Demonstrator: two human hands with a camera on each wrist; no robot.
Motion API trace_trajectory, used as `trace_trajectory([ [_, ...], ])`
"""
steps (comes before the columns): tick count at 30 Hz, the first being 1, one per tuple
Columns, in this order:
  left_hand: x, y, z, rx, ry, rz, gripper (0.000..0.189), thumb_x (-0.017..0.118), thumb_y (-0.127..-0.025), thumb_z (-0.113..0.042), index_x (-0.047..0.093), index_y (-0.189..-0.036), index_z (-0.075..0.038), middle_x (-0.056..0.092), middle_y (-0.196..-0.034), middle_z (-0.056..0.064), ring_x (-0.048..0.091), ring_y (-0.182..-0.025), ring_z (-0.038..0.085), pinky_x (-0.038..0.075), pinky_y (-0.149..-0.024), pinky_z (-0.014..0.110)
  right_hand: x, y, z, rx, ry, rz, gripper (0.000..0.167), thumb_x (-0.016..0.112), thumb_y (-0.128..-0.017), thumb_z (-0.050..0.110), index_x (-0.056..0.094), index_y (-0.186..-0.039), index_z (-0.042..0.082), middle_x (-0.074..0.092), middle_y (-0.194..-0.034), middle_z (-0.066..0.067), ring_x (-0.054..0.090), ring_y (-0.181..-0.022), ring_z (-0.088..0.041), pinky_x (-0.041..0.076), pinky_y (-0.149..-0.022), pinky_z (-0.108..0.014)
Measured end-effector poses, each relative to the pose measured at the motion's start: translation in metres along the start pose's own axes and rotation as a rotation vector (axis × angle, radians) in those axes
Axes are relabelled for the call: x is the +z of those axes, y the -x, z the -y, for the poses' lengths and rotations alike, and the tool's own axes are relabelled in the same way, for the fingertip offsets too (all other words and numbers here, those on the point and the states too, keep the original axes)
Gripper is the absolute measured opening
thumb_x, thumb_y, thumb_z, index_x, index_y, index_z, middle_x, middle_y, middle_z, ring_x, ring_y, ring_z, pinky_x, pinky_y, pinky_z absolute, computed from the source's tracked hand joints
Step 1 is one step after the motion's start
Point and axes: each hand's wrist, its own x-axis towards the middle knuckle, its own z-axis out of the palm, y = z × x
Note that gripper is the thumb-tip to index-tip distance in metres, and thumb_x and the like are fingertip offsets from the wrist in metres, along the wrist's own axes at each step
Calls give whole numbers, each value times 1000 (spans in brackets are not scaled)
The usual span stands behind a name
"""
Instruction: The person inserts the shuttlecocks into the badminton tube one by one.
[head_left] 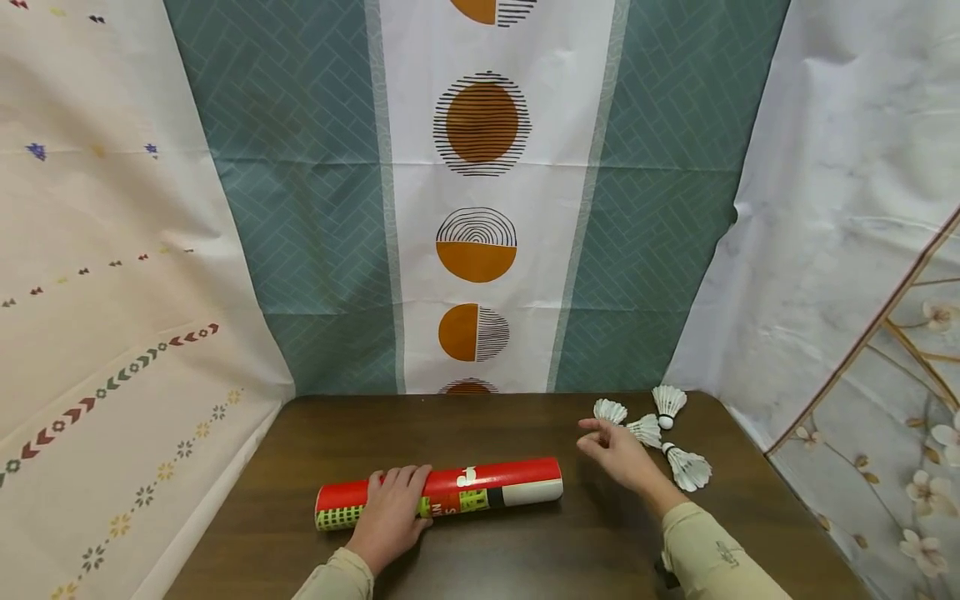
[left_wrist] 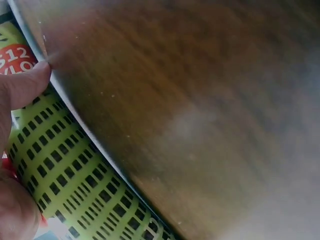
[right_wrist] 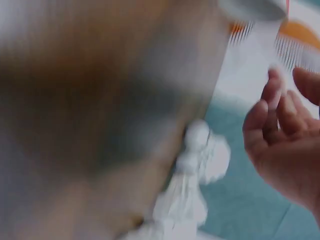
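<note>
The left hand (head_left: pixel 392 510) grips from above the red printed tube (head_left: pixel 498 485), probably light and stiff. Beside the empty, loosely curled right hand (head_left: pixel 626 458) lie white shuttlecocks (head_left: pixel 687 468), likely fragile, better held by their round base (head_left: pixel 665 422).

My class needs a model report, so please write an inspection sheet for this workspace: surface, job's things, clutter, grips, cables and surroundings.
Surface: brown wood-look table.
Job's things: red, green and white tube lying on its side; four white shuttlecocks toward the far right.
Clutter: nothing seen.
Left grip: holds the tube, left of its middle.
Right grip: holds nothing; fingers bent, near the shuttlecocks.
Cables: nothing seen.
Surroundings: green-and-white cloth with orange circles behind; cream patterned cloth at left; pale floral cloth at right.
</note>
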Motion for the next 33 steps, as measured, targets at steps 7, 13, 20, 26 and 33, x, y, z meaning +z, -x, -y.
trace_trajectory([
  [7, -3, -1, 0, -8, 14, 47, 84, 101, -71, -40, 60, -139, -12, 70, -127, 12, 64, -116, 34, 46, -103, 67, -40, -28, -34, 27, 333, -132, 48, 64, -104, 12, 54, -145, -10, 63, -138, -35, 65, -123, -52, 54, -100, -61],
  [13, 0, -6, 4, -10, -1, 64, 84, 99, -73, -45, 59, -139, -13, 69, -127, 10, 63, -117, 33, 45, -102, 65, -45, -43, -40, 5, 438, -98, 54, 66, -102, 11, 51, -147, -14, 58, -144, -39, 57, -132, -58, 48, -108, -67],
  [20, -4, -7, 2, -48, 49, 99, 81, 99, -73, -40, 60, -139, -13, 70, -128, 11, 63, -119, 35, 44, -104, 67, -38, -45, -40, 35, 456, -63, 55, 67, -101, 10, 48, -148, -12, 70, -128, -32, 71, -111, -48, 57, -93, -60],
  [26, -9, -8, -1, -70, 73, 128, 81, 100, -72, -38, 61, -138, -14, 70, -127, 12, 63, -118, 35, 44, -104, 68, -34, -35, -37, 4, 394, -60, 57, 76, -96, 12, 55, -147, -3, 79, -109, -19, 76, -95, -36, 60, -83, -55],
  [33, -9, -10, -1, -67, 80, 128, 81, 101, -72, -36, 61, -138, -13, 70, -126, 12, 63, -117, 35, 44, -102, 67, -31, -22, -37, -90, 353, 12, 43, 78, -94, 8, 70, -136, 5, 81, -97, -7, 72, -83, -17, 58, -74, -39],
])
